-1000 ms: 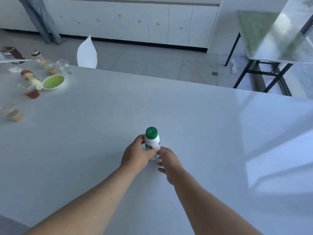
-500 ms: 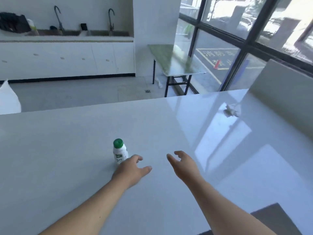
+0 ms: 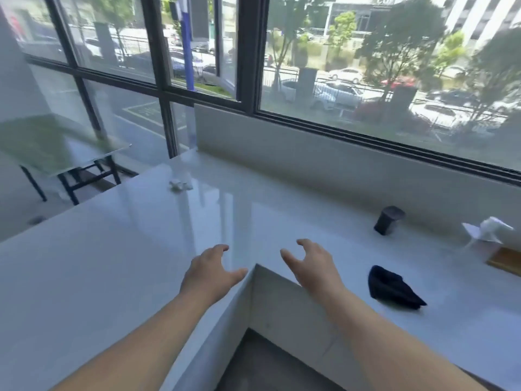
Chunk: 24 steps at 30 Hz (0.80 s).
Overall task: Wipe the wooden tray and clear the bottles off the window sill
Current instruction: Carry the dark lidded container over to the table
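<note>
Both my hands hover empty over the inner corner of the white L-shaped counter (image 3: 112, 263). My left hand (image 3: 210, 273) has its fingers spread, and my right hand (image 3: 311, 266) is open with fingers curled. A dark crumpled cloth (image 3: 392, 289) lies on the counter to the right of my right hand. A corner of the wooden tray (image 3: 506, 262) shows at the right edge, with a white folded paper (image 3: 489, 230) on it. The sill (image 3: 338, 162) under the window carries no bottle in view. The green-capped bottle is out of view.
A small dark cup-like object (image 3: 388, 220) stands near the back wall of the counter. A crumpled white tissue (image 3: 180, 185) lies further left on the counter. A green-topped table (image 3: 56, 148) stands on the floor at the left. Large windows (image 3: 366, 66) face me.
My hands let go of the green-capped bottle and left it standing on the counter. My view swung right toward the window, and both hands now hover empty over the counter corner.
</note>
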Motion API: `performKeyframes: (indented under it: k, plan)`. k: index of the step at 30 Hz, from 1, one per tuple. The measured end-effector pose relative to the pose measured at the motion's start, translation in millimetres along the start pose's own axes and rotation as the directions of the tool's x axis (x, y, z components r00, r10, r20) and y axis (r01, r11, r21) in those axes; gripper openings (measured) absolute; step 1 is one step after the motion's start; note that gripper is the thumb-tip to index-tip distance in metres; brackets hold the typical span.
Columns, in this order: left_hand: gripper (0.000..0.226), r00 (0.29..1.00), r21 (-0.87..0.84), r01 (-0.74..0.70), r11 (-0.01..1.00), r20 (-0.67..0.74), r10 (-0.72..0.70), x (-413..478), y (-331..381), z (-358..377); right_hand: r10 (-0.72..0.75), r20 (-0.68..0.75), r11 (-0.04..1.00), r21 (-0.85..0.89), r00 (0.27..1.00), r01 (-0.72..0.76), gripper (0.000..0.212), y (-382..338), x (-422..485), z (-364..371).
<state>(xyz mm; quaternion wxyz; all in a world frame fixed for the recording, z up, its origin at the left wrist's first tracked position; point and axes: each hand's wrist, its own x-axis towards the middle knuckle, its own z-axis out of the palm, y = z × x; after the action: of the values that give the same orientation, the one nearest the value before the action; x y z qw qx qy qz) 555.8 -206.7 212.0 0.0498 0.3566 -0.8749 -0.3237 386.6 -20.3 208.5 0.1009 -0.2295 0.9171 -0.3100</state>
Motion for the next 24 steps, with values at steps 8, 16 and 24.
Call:
performKeyframes:
  k: [8,16,24]
  plan:
    - [0.096,0.949,0.38,-0.316,0.87,0.141,0.283,22.3,198.1,116.6,0.01,-0.141,0.96,-0.275,0.99,-0.049,0.086,186.9,1.9,-149.9]
    - [0.094,0.904,0.378,-0.425,0.822,0.213,0.37,29.7,339.0,224.3,0.196,-0.214,0.937,-0.248,0.957,-0.247,0.083,324.3,9.9,-246.7]
    - [0.09,0.873,0.364,-0.479,0.799,0.291,0.391,73.8,383.0,283.4,0.287,-0.18,0.925,-0.205,0.941,-0.321,0.081,370.3,50.9,-242.7]
